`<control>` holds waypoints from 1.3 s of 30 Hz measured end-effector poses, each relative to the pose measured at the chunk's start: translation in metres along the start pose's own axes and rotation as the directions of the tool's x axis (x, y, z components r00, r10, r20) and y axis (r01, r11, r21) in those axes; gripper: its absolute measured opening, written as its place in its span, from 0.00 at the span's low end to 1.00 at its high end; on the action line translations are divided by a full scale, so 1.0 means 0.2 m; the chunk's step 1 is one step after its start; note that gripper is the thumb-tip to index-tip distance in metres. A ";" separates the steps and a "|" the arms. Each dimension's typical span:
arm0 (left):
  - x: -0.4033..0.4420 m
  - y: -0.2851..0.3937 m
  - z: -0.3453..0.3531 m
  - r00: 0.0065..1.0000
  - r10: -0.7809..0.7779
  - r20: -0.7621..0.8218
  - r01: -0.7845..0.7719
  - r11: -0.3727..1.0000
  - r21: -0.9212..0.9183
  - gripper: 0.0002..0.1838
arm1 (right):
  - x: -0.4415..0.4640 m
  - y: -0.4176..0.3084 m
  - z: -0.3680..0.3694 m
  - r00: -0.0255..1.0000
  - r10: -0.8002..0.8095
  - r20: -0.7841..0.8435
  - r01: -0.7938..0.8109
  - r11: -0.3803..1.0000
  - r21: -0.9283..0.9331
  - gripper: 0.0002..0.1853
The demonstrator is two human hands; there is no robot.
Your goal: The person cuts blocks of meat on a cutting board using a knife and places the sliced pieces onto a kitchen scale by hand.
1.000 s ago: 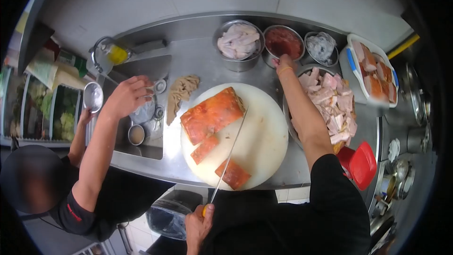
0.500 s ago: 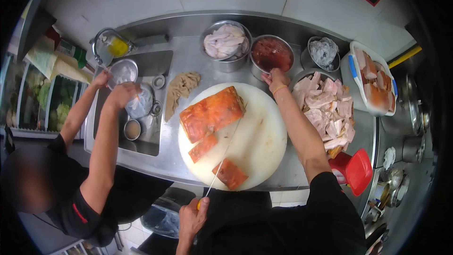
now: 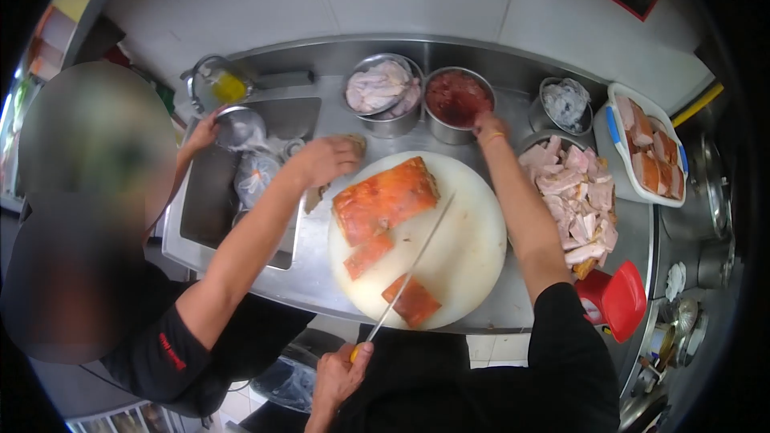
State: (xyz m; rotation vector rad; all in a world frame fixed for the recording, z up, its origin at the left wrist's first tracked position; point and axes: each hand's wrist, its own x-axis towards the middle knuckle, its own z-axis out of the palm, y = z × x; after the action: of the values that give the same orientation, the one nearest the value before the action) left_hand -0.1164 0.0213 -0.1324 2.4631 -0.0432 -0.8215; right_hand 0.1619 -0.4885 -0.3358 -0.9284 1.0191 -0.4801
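Observation:
My left hand [image 3: 342,374] is closed around the yellow handle of a long knife [image 3: 417,261], whose blade slants up across a round white cutting board [image 3: 473,273]. On the board rest a large block of orange-skinned roast pork [image 3: 387,196], a narrower strip [image 3: 369,255] against its near edge, and a separate square piece [image 3: 411,301] beside the blade. My right hand [image 3: 489,124] reaches to the far side, its fingers closed at the rim of a metal bowl [image 3: 449,130] holding dark red contents. Part of those fingers is hard to see.
At left, a co-worker's hand [image 3: 327,162] reaches over a tan cloth [image 3: 313,199]; the other holds a metal bowl [image 3: 241,127] over the sink [image 3: 204,212]. Around me are a pot of pale raw meat [image 3: 385,92], chopped pale pieces [image 3: 577,192], a white tub [image 3: 638,144] and a red-lidded container [image 3: 622,301].
The co-worker's nearer arm has swung from the sink toward the cloth, and their head has come forward. The view has shifted slightly. My hands keep nearly the same places.

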 end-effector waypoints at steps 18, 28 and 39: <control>-0.05 -0.13 -0.06 0.989 0.108 0.103 -0.110 0.994 0.012 0.32 | -0.50 -0.69 -0.09 0.995 -0.091 0.039 0.095 0.991 -0.096 0.06; -0.01 -0.11 -0.05 0.978 0.148 0.150 -0.153 0.988 0.021 0.32 | -0.85 -0.86 0.55 0.929 -0.020 0.371 0.076 0.987 -0.138 0.08; -0.10 -0.12 -0.02 0.983 0.167 -0.074 -0.175 0.976 -0.129 0.27 | -0.86 -0.18 1.37 0.916 0.099 0.388 -0.070 0.994 -0.089 0.09</control>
State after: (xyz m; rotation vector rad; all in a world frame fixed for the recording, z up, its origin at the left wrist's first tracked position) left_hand -0.1335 0.0480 -0.1306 2.3188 -0.1692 -0.6503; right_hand 0.3240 -0.2660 -0.1619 -0.9936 0.7092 -0.1710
